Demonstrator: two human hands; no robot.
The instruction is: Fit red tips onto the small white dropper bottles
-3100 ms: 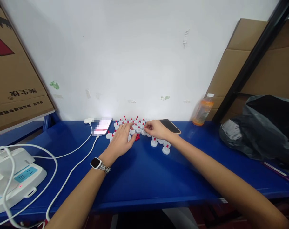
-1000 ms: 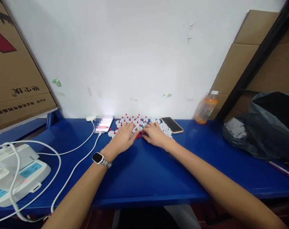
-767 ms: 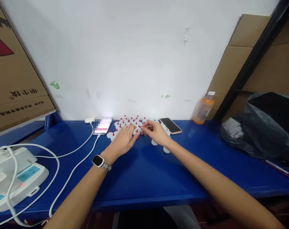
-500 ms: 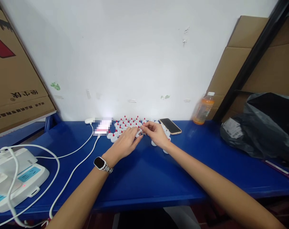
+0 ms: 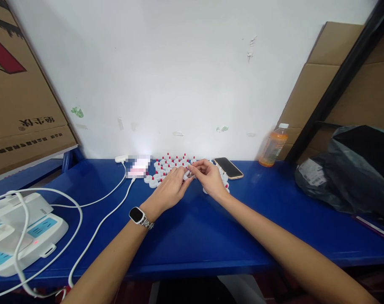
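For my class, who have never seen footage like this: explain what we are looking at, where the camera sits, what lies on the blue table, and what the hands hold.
There is no machine here. The camera is worn on a person's head and looks forward and down, so the two bare arms reaching in are that person's own. The left hand, with a watch on its wrist, and the right hand meet over a cluster of small white caps with red tips by the wall. Together they pinch one small white piece; it is too small to tell more. On the blue table also lie a dark phone, a lit phone on a white cable, an orange drink bottle, a white power strip at the left and a dark plastic bag at the right.
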